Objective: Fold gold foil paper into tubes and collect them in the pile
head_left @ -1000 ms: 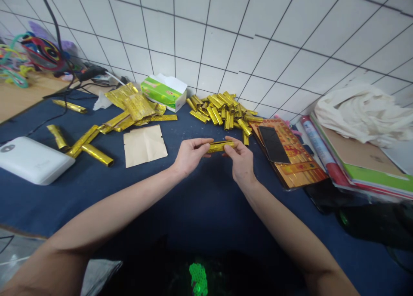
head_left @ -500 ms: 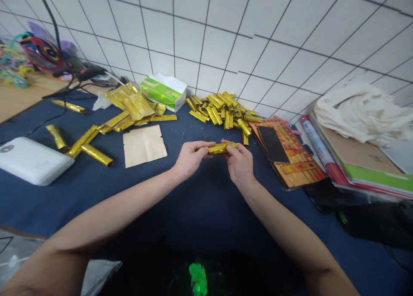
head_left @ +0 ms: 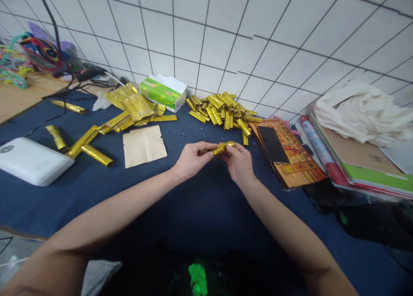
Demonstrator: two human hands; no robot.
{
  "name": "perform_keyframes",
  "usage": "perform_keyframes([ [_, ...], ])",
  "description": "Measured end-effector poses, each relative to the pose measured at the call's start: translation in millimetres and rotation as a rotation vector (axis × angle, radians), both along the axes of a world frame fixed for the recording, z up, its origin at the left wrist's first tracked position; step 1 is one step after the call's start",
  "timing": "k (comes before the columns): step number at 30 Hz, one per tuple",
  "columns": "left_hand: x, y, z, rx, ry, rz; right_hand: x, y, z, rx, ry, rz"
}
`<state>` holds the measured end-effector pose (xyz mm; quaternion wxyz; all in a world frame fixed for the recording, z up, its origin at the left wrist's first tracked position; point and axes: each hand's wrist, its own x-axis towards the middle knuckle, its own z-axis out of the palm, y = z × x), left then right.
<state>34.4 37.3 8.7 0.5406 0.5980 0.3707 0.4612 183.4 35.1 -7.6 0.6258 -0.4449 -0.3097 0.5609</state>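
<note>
Above the middle of the dark blue cloth-covered bench (head_left: 200,210), our left hand (head_left: 192,159) and right hand (head_left: 240,163) have drawn closer. Both hands' fingers pinch the small gold foil paper roll (head_left: 222,147), which was level and now tilts up rightward.

Small gold foil roll (head_left: 222,147), slightly tilted, above the blue cloth.

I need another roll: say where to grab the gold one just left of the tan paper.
Pinch the gold roll mid-length across its narrow width, from above: it lies flat on the blue cloth, long sides free, left end against other rolls.
</note>
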Motion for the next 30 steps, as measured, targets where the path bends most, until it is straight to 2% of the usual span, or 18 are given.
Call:
perform_keyframes([
  [5, 0.7, 1.1, -3.7, 0.012, 0.058, -0.034, 2.1, 0.7, 0.3, -0.073, -0.033, -0.021],
  [9, -0.3, 3.1, -6.8, 0.045, 0.093, -0.070, 2.0, 1.1, -1.4, -0.057, -0.067, -0.037],
  [22, -1.9, 5.1, -4.4, 0.023, 0.149, -0.017, 0.3, 1.3, -1.7, -0.044, -0.071, -0.066],
  [26, -2.4, 5.0, -4.9, 0.098, 0.239, -0.009, 0.8, 1.2, -4.0, -0.035, -0.064, -0.057],
  [30, -4.2, 3.4, -6.2, 0.245, 0.372, -0.001, 0.1, 0.0, -3.6, -0.049, -0.095, -0.051],
])
